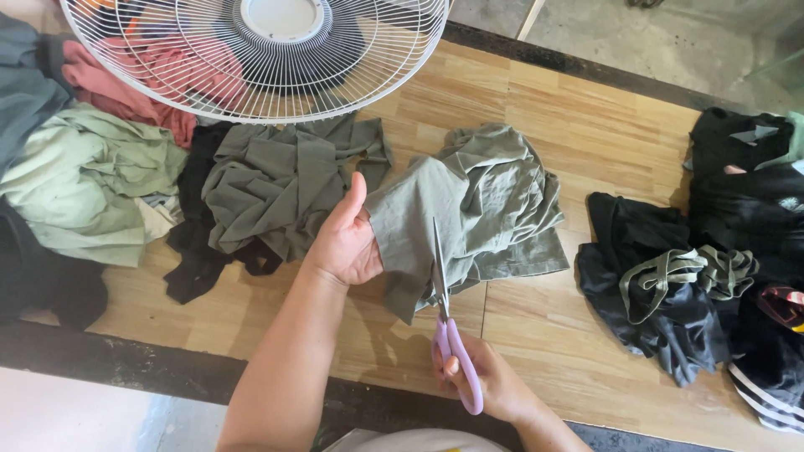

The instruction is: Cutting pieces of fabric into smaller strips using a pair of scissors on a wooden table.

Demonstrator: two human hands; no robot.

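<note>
At the frame's centre, an olive-green garment point(477, 209) on the desk point(569, 335) is gripped by the left hand point(345, 238) while purple-handled scissors point(448, 322) are clasped by the right hand point(486, 381); fingers could be nicked if cloth slips.

Wood-plank platform point(578, 109), grey concrete floor point(670, 42)

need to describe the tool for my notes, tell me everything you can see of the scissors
The scissors have lilac plastic handle loops and slim, pointed metal blades that look nearly shut. They point away from the person, almost upright in the picture, tips over the olive-green cloth. The right hand grips the handles, fingers through the loops, above the wooden tabletop. The left hand holds the cloth beside the blades without touching them.
</note>
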